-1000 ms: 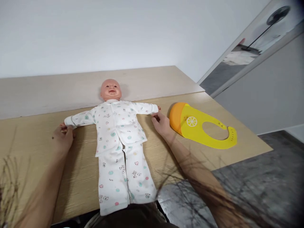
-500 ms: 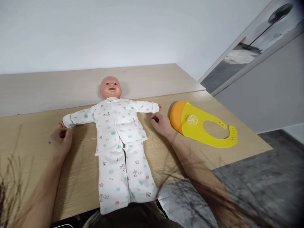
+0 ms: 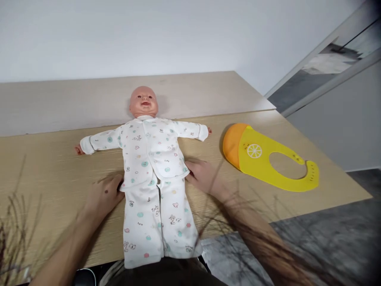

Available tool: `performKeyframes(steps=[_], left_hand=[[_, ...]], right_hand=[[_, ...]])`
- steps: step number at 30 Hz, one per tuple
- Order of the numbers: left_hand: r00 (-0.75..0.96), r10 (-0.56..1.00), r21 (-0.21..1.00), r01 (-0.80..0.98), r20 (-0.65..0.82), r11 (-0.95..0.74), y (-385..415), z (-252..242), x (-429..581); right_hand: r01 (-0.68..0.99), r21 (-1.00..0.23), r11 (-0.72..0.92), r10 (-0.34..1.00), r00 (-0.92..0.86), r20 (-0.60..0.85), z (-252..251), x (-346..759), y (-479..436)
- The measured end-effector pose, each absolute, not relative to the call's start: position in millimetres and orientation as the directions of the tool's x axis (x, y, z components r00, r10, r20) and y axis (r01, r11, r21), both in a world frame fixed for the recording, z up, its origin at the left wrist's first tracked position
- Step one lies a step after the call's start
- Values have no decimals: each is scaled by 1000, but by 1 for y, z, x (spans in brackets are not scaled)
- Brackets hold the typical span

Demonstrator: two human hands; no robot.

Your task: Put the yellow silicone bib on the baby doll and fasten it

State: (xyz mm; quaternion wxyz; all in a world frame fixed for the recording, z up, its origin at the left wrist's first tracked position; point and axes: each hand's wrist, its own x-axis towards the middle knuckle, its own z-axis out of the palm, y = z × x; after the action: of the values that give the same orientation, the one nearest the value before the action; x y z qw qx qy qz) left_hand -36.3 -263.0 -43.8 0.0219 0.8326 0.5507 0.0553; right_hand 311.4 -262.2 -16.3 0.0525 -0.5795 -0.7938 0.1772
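A baby doll (image 3: 144, 102) lies on its back with its arms spread to the sides. It wears a white printed shirt (image 3: 149, 149) and matching white trousers (image 3: 143, 234). At the shirt's lower edge on the left side, my left hand (image 3: 108, 192) is closed, its fingertips partly hidden by the cloth. Opposite it, my right hand (image 3: 204, 176) has its fingers closed at the shirt's right lower edge, the tips partly covered. The trousers' legs reach the table's near edge.
A yellow bib (image 3: 264, 163) with an orange pocket lies flat to the right of the doll. The wooden table (image 3: 53, 171) ends at a slanted right edge. A pale board (image 3: 202, 93) runs along the back by the white wall.
Both hands have moved from beside the doll's hands inward and down to the sides of its shirt at the waist. The view has shifted slightly; the doll's pose looks the same.
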Motion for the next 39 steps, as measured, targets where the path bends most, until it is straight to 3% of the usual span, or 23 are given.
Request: performKeyframes(steps=[3,5,9,12,14,17,22,28,31,34,39], left_hand=[[367,925,25,928,101,-371,-264,-47,-37],[423,884,10,901,199,-434,-265,-45,-40],[536,710,-88,821,457,-563,-266,-28,-46],[575,632,-171,794,519,-583,-267,-16,-45],[571,636,-174,799,520,-575,-267,-17,-42],[459,746,-44,863,481,-503,-264,-30,-39],[203,946,165,954,253,-249,-262,-44,-41],[191,973,267,938,132,-221,-264,-41,-39],[157,985,246,954,70,-170,-264,-34,-30],[100,995,149,983,26,-103,-266,-22,-19],[134,981,79,986,141,-146,-272,-16,-12]], right_hand=[[954,-229,191,942,-244,-232,-8,303,-261],[970,-187,156,944,-202,-260,-3,299,-261],[981,-154,119,949,-157,-272,-2,296,-261],[983,-144,110,949,-147,-277,-5,296,-261],[983,-147,109,956,-144,-256,-6,295,-261],[982,-156,110,968,-141,-208,-9,293,-262],[982,-165,89,975,-120,-186,-11,290,-264],[977,-183,107,968,-144,-204,-10,289,-265],[971,-206,122,973,-158,-167,-9,289,-266],[963,-228,147,976,-178,-125,-8,288,-266],[970,-200,135,959,-179,-219,-7,287,-264]])
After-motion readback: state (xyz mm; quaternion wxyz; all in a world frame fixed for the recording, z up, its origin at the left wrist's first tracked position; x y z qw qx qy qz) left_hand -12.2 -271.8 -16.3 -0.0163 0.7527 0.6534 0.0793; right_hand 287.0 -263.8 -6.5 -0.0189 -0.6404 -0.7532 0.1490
